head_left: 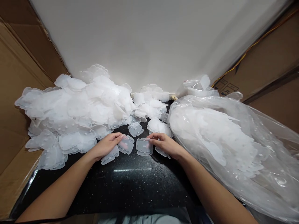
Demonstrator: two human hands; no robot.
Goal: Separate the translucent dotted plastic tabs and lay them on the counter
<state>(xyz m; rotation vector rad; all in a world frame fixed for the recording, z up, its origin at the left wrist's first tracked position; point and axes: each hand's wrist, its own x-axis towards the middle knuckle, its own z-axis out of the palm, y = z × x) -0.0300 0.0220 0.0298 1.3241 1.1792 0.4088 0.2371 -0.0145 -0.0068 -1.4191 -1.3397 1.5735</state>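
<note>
My left hand [108,143] pinches a translucent plastic piece [126,144], a flat rounded square with small raised dots. Below that hand another translucent piece [110,155] lies on the black speckled counter [130,186]. A similar plastic piece [144,147] is held at its upper right corner between the thumb and fingers of my right hand [164,143]. Partly under the right hand is one more piece [163,152]. Between and beyond both hands, a single piece [135,129] rests on the counter.
A large heap of the same pieces [77,105] covers the left and back. Smaller piles [158,126] stand at the centre back. At right a clear plastic bag [275,174] holds many more. Cardboard boxes [21,77] flank the counter, with a white wall [144,40] behind.
</note>
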